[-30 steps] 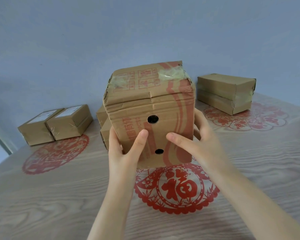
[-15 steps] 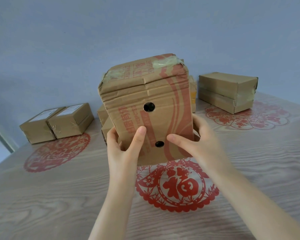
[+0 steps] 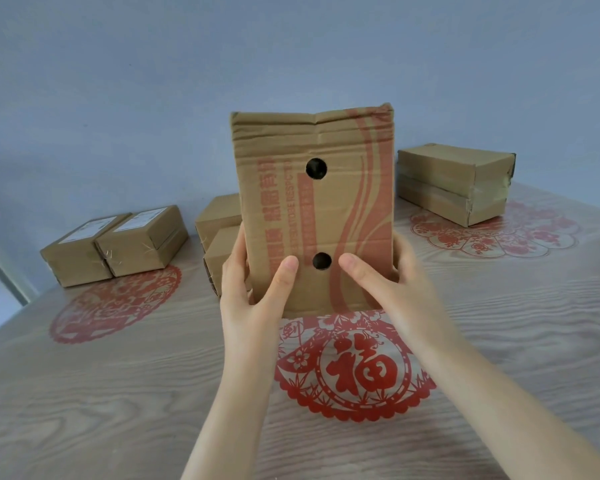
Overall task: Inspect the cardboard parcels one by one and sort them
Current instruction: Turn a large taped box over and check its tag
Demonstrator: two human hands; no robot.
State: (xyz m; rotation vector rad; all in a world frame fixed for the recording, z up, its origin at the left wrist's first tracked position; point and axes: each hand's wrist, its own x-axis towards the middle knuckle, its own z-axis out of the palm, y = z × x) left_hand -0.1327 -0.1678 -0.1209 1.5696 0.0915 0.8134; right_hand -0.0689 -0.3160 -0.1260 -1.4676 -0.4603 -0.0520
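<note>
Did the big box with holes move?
Yes. The tall brown cardboard box with two round holes has tipped back, hiding its taped top, and its top edge now rises higher above the stacked brown boxes on the right.

Left hand: raised, thumb on front of parcel, fingers behind its left edge. Right hand: mirrored, on the right edge. Both forearms bare, extended forward.

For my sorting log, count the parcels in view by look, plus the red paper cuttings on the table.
Red-printed parcel: 1
White-labelled parcels: 2
Plain brown parcels: 4, others may be hidden
Red paper cuttings: 3
Total: 10
</note>
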